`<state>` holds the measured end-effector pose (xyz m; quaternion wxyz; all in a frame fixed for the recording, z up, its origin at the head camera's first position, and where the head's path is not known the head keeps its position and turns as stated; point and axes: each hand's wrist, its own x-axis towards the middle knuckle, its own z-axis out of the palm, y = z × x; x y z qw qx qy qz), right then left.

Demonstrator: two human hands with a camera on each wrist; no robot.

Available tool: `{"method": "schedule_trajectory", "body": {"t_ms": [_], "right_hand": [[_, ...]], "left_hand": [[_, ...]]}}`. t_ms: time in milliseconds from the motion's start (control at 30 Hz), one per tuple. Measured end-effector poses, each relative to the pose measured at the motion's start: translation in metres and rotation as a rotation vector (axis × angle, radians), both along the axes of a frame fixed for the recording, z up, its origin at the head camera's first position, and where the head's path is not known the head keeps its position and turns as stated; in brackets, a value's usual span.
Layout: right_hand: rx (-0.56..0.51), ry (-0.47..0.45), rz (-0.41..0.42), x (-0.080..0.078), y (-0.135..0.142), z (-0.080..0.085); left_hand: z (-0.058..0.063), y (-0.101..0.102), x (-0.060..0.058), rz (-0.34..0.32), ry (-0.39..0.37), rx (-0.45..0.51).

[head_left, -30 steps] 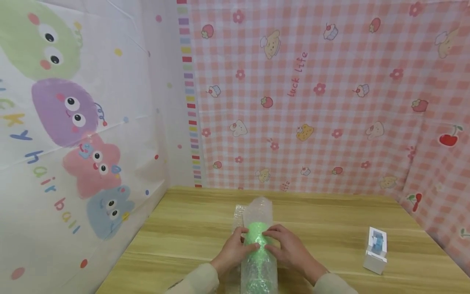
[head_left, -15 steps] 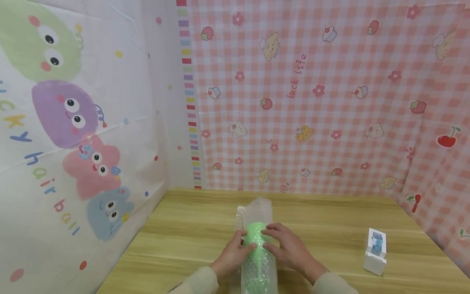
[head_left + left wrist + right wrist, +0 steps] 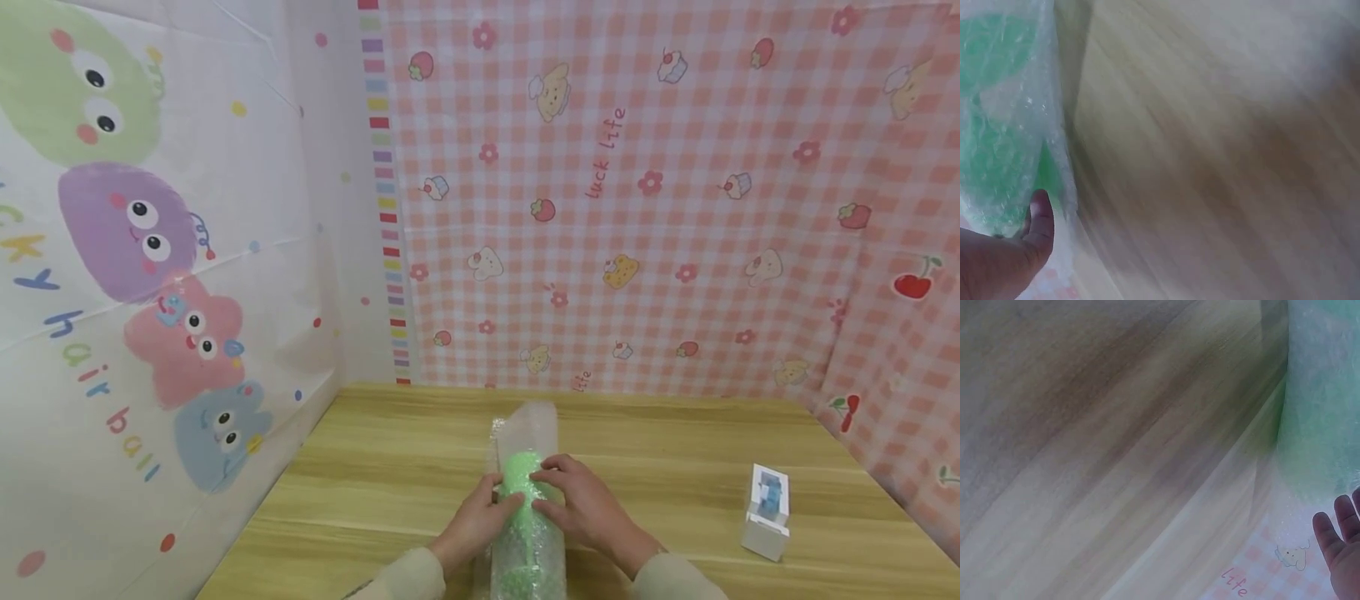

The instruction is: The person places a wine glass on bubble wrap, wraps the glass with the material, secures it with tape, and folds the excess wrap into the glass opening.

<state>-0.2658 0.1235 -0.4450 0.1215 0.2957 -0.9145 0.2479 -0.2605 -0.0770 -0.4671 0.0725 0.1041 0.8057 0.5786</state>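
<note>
A green object (image 3: 524, 472) lies on the table inside clear bubble wrap (image 3: 536, 423). It is wide at both ends and narrow between; its exact kind is blurred by the wrap. My left hand (image 3: 474, 518) holds the near-left side of the bundle, thumb across the top and fingers down the side. From the right, my right hand (image 3: 588, 510) rests its fingertips and thumb on the wrap's upper surface. In the left wrist view a digit of the left hand (image 3: 1007, 256) stands at the wrap's edge. Spread fingers (image 3: 1329, 536) show beside the bundle in the right wrist view.
A small white box (image 3: 767, 511) with a blue item in its top stands at the right of the wooden table (image 3: 375, 467). Patterned cloths hang behind and at the sides. A loose flap of wrap (image 3: 497, 433) sticks out at the bundle's far left.
The loose flap on the left has drawn in closer to the bundle. My right fingertips have shifted slightly left over the green object; the left hand stays nearly in place.
</note>
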Motion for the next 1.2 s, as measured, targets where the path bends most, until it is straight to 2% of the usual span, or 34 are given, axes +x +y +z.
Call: {"method": "schedule_trajectory", "body": {"t_ms": [167,333,533,733,833,1000,1100,1200], "right_hand": [[0.011,0.024,-0.005,0.000,0.001,0.000],[0.028,0.026,0.007,-0.001,0.000,0.000],[0.075,-0.016,0.018,-0.001,-0.002,0.002],[0.105,-0.019,0.006,0.001,-0.004,0.007],[0.106,-0.027,0.002,0.001,-0.005,0.009],[0.109,-0.053,-0.018,0.000,-0.007,0.011],[0.114,-0.055,-0.024,0.000,-0.008,0.011],[0.119,-0.045,-0.032,0.001,-0.008,0.010]], "left_hand": [[0.000,0.004,0.002,-0.013,0.072,-0.026],[-0.002,0.008,0.002,-0.013,0.097,-0.064],[-0.004,0.010,0.003,-0.021,0.094,-0.082],[0.002,0.009,0.004,0.000,0.065,-0.108],[0.004,0.005,0.001,0.021,0.047,-0.108],[-0.001,-0.004,-0.011,0.083,0.089,-0.097],[-0.004,-0.011,-0.018,0.118,0.134,-0.167],[-0.004,-0.016,-0.020,0.150,0.170,-0.307]]}}
